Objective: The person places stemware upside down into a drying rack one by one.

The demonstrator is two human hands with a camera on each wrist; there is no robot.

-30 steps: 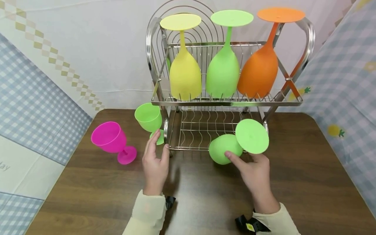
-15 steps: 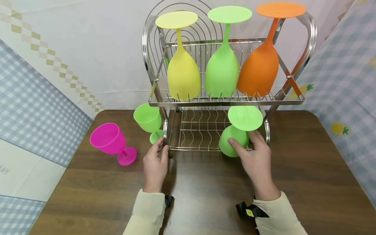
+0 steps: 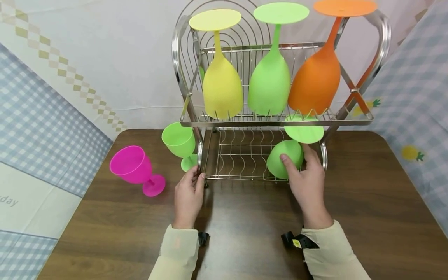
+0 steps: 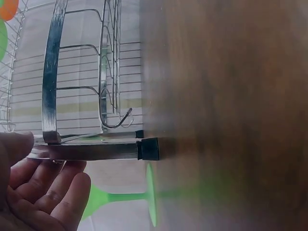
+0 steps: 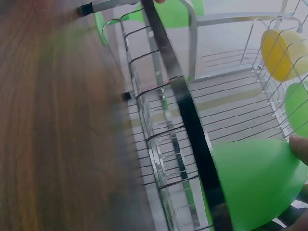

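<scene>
My right hand [image 3: 308,186] holds a green plastic goblet [image 3: 284,157] by its bowl, thumb on the near side. The goblet is tilted, base upward, at the right end of the lower tier of the metal dish rack [image 3: 245,124]; its base is partly behind the upper tier's front bar. In the right wrist view the green bowl [image 5: 255,178] lies beside the rack's metal bar. With thumb and fingers my left hand [image 3: 189,196] grips the rack's left leg [image 4: 96,151], near the foot of another green goblet [image 3: 178,140].
Upside down on the upper tier stand a yellow goblet [image 3: 223,91], a green goblet [image 3: 269,85] and an orange goblet [image 3: 315,83]. A magenta goblet [image 3: 131,165] stands upright on the brown table [image 3: 245,225], left of the rack. Patterned cloth [image 3: 115,70] hangs behind.
My right hand has carried the green goblet forward, from the rack's front edge in over the lower tier. My left hand has closed from an open pose onto the rack's left leg.
</scene>
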